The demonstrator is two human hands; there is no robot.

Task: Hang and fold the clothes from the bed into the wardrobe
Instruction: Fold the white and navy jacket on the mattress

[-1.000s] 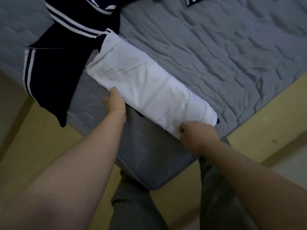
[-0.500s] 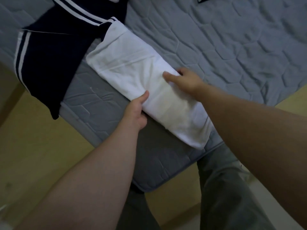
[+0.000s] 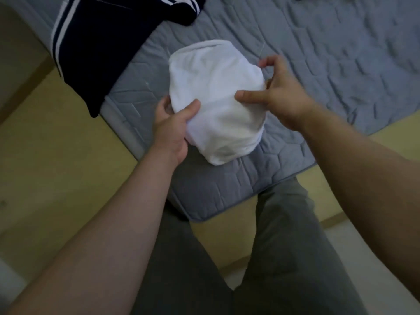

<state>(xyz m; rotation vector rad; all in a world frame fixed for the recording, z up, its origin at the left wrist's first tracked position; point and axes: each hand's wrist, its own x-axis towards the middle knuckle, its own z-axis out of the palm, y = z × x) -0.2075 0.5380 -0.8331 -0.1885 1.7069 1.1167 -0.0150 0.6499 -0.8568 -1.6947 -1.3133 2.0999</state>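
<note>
Folded white garment [image 3: 216, 105]: light, soft, likely to unfold. Left hand [image 3: 172, 128] grips its left edge, right hand [image 3: 284, 96] pinches the right; best supported from underneath.

The shirt [image 3: 216, 98] sits over the near corner of the bed [image 3: 329, 64], between my left hand [image 3: 172, 126] at its left edge and my right hand [image 3: 281, 94] at its right. A second garment [image 3: 95, 53] lies behind and left, draped over the bed's edge.
</note>
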